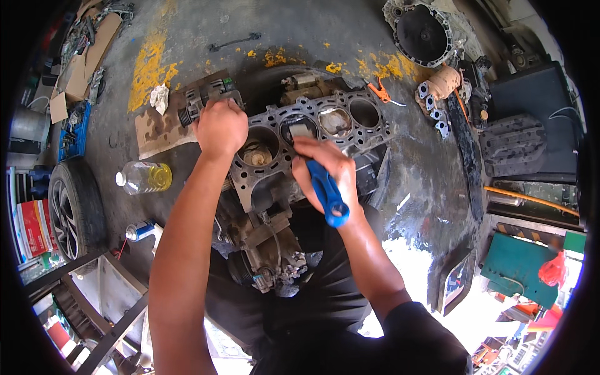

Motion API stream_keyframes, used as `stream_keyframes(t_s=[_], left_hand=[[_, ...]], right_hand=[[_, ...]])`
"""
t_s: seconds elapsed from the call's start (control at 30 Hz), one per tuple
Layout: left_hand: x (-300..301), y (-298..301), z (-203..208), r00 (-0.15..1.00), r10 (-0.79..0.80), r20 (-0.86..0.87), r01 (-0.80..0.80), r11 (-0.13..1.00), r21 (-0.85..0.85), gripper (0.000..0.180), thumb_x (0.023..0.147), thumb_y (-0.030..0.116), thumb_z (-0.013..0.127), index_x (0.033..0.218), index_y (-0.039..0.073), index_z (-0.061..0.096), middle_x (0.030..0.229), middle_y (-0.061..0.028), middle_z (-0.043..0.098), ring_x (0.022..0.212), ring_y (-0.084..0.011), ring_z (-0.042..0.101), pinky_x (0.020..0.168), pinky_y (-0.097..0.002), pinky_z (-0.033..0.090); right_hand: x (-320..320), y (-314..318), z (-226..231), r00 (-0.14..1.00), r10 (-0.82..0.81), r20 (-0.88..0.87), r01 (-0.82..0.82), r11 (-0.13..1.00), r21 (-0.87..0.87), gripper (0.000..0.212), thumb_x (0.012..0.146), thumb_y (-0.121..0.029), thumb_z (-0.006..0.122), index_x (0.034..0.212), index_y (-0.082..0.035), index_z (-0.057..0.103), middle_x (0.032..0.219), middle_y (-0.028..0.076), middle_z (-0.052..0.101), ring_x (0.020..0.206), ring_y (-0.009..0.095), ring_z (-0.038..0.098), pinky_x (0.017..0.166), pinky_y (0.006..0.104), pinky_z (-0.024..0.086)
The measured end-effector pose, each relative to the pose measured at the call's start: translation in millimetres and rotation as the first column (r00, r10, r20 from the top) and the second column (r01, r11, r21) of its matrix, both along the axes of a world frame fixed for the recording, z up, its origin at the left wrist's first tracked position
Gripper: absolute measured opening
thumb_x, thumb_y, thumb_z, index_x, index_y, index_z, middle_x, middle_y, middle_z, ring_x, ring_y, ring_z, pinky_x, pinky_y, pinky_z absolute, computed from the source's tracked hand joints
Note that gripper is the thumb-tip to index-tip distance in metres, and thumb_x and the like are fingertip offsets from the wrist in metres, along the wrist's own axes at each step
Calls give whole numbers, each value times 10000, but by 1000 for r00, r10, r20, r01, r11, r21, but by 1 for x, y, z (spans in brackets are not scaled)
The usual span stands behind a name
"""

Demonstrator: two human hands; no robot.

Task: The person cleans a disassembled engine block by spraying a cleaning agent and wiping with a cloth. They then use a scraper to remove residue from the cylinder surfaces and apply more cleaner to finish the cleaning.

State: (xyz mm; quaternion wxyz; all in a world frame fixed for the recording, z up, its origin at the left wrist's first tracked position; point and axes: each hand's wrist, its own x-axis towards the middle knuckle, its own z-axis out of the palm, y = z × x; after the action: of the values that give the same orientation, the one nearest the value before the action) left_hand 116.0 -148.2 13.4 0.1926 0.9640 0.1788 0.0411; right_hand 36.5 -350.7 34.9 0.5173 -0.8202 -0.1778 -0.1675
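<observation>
A grey engine block (pixel 359 139) with open cylinder bores lies in front of me on the floor. My right hand (pixel 328 162) is wrapped round the blue handle (pixel 326 190) of a scraper. Its flat metal blade (pixel 302 130) reaches down over the second bore from the left, at the dark piston top. At the block's left end my left hand (pixel 223 127) is closed against the edge, its fingertips hidden. An alternator-like part (pixel 192 105) sits just beyond that hand. A dirty piston top (pixel 257 155) shows in the leftmost bore, and a pale one (pixel 335 122) in the third.
Stained cardboard (pixel 156 133) lies left, with a bottle of yellow liquid (pixel 145 177) and a spray can (pixel 140 230) nearer. A wheel (pixel 76 209) stands farther left. Orange-handled pliers (pixel 379 92), a rusty manifold (pixel 444 84) and a bell housing (pixel 422 35) lie at far right.
</observation>
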Motion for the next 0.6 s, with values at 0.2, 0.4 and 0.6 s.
stream_keyframes(t_s=[0.2, 0.4, 0.6], left_hand=[[-1, -1, -1, 1000, 1, 12, -1, 1000, 1, 347, 983, 256, 448, 985, 62, 736, 1146, -147, 679, 1101, -350, 628, 974, -512, 441], [-3, -1, -1, 1000, 2, 1, -2, 1000, 6, 356, 994, 264, 441, 1014, 54, 729, 1126, -155, 682, 1104, -356, 627, 977, -508, 441], [-4, -5, 5, 1000, -20, -15, 20, 1000, -2, 369, 989, 274, 451, 991, 32, 730, 1142, -159, 677, 1111, -361, 625, 975, -519, 440]], right_hand=[[2, -5, 4, 1000, -3, -28, 2, 1000, -27, 161, 780, 8, 700, 940, 26, 708, 1044, 174, 745, 878, 317, 716, 843, 357, 553], [8, -2, 2, 999, -39, -14, 40, 999, 19, 205, 729, 27, 728, 933, 18, 707, 994, 183, 744, 874, 326, 723, 800, 373, 570], [-1, -18, 3, 949, 10, -315, 60, 976, 210, 181, 735, 31, 708, 916, 17, 716, 1017, 178, 746, 937, 288, 735, 836, 349, 570]])
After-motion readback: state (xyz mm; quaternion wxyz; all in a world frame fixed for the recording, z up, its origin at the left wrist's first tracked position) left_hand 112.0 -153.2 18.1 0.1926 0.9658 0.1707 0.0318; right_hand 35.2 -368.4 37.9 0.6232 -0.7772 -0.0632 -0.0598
